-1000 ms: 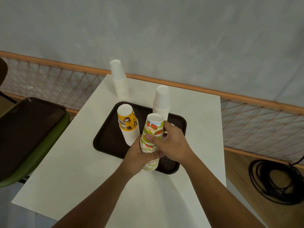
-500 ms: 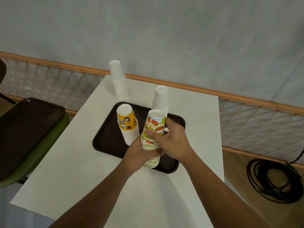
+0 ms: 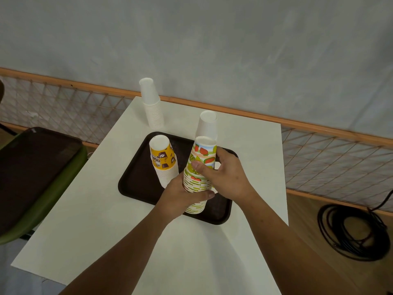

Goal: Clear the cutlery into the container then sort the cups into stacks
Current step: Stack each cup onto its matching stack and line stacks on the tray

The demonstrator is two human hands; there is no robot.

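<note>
Head view, left hand (image 3: 180, 196), right hand (image 3: 225, 177) gripping fruit-print cup stack (image 3: 198, 173)

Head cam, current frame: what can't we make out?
1. Head view: lower part of the rear white stack, hidden by the fruit-print stack and right hand.
2. Fingers of the left hand, behind the fruit-print stack.
3. No cutlery or container in frame.
4. The dark tray at left, cut off by the frame edge.

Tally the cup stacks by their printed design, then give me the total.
Plain white stacks: 2
Yellow-print stack: 1
Fruit-print stack: 1
Total: 4 stacks
</note>
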